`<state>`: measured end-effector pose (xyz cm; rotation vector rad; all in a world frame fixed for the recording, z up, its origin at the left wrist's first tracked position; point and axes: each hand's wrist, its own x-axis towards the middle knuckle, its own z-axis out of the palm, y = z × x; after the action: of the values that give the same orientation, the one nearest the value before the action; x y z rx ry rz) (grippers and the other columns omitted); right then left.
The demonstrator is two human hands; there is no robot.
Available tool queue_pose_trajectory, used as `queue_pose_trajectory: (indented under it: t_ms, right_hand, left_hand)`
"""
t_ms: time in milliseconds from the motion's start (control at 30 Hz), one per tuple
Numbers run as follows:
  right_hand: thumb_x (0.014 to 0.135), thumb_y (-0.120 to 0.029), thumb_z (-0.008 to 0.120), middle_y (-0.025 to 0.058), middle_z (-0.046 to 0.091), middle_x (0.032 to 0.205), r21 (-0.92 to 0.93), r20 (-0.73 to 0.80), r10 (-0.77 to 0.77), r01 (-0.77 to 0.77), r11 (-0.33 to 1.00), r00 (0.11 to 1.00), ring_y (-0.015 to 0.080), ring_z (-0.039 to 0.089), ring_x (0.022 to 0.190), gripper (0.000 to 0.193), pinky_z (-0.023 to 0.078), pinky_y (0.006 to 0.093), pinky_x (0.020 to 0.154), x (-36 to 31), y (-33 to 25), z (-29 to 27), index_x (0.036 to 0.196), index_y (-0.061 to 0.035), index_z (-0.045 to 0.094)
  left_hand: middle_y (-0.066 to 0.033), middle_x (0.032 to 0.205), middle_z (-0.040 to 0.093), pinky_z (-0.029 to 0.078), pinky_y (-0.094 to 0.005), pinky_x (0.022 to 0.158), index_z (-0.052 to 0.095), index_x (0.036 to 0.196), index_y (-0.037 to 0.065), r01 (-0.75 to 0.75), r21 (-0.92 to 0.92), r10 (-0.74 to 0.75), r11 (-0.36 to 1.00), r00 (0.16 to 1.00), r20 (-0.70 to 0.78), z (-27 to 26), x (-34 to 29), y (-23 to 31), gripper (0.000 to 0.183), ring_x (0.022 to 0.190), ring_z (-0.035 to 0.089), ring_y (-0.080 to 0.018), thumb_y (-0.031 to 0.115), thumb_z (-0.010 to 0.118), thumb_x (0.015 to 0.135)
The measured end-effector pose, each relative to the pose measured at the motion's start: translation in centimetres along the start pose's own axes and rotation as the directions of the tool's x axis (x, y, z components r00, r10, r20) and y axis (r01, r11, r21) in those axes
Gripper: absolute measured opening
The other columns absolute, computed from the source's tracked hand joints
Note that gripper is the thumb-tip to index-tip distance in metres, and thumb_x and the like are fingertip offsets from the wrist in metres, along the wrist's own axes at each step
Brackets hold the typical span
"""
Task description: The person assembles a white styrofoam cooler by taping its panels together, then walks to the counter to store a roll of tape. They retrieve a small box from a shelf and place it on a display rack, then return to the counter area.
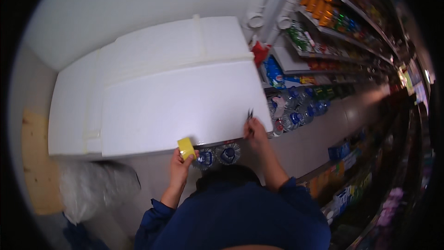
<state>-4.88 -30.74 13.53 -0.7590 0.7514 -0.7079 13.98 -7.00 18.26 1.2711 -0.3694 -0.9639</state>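
My left hand [181,164] is closed on a small yellow block-shaped piece [186,148], held at the near edge of a large white panel-topped surface [180,106]. The piece has a shiny face; what it is cannot be made out. Further right, my right hand [255,132] grips a small dark tool [250,115] with two thin pointed tips standing up from the fingers. Its exact kind is too small to tell. That hand is over the right front corner of the white surface, apart from the yellow piece.
Large clear water bottles [228,153] with blue caps stand below the near edge, and several more bottles [293,119] stand at the right. Shelves of packaged goods [319,7] line the right side. A bulky clear plastic bag [99,185] lies at the left beside a wooden board [39,166].
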Motion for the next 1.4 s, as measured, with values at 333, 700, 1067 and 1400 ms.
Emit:
queue_pose_trajectory:
  t_ms: [333,700,1067,1400]
  right_hand:
    - [0.087,-0.016,0.065,-0.0006,0.056,0.071,-0.122,-0.023,-0.122,0.118,0.985,0.992,0.0067,0.049,0.058,0.023,0.041,0.0213,0.055,-8.0,-5.9,-7.5,0.102,0.0004,0.058]
    - [0.082,-0.016,0.067,-0.0020,0.055,0.071,-0.091,-0.597,-0.215,0.201,0.975,0.773,0.0083,0.050,0.058,0.014,0.040,0.0217,0.053,-15.9,-19.7,-36.9,0.091,-0.0099,0.058]
    - [0.086,-0.018,0.061,-0.0044,0.039,0.059,0.135,-0.855,-0.191,0.562,0.816,0.482,0.0096,0.043,0.056,0.012,0.038,0.0268,0.057,-19.3,-26.2,-56.2,0.079,-0.0137,0.052]
    - [0.088,-0.017,0.057,-0.0038,0.040,0.060,0.150,-0.919,-0.065,0.499,0.854,0.388,0.0117,0.042,0.053,0.017,0.038,0.0313,0.054,-13.4,-38.9,-70.0,0.101,-0.0059,0.058]
  left_hand:
    - [-0.0061,0.089,0.054,0.044,-0.0279,0.072,0.058,0.100,0.003,-0.381,0.327,0.158,0.865,0.824,0.544,22.1,3.7,-5.5,0.023,0.081,0.054,-0.0160,0.004,0.068,0.079]
    - [-0.0114,0.112,0.048,0.044,-0.0333,0.086,0.045,0.125,0.006,-0.554,0.289,0.148,0.781,0.613,0.776,50.2,1.5,-16.3,0.056,0.102,0.052,-0.0228,0.016,0.074,0.078]
    - [-0.0167,0.103,0.047,0.044,-0.0384,0.085,0.051,0.123,0.009,-0.738,0.509,0.444,0.443,0.674,0.591,65.9,27.5,-24.1,0.057,0.096,0.051,-0.0332,-0.004,0.064,0.070]
    - [-0.0166,0.101,0.050,0.044,-0.0420,0.082,0.060,0.117,0.014,-0.594,0.787,0.555,0.166,0.716,0.423,84.9,52.6,-26.3,0.051,0.095,0.050,-0.0354,-0.006,0.055,0.070]
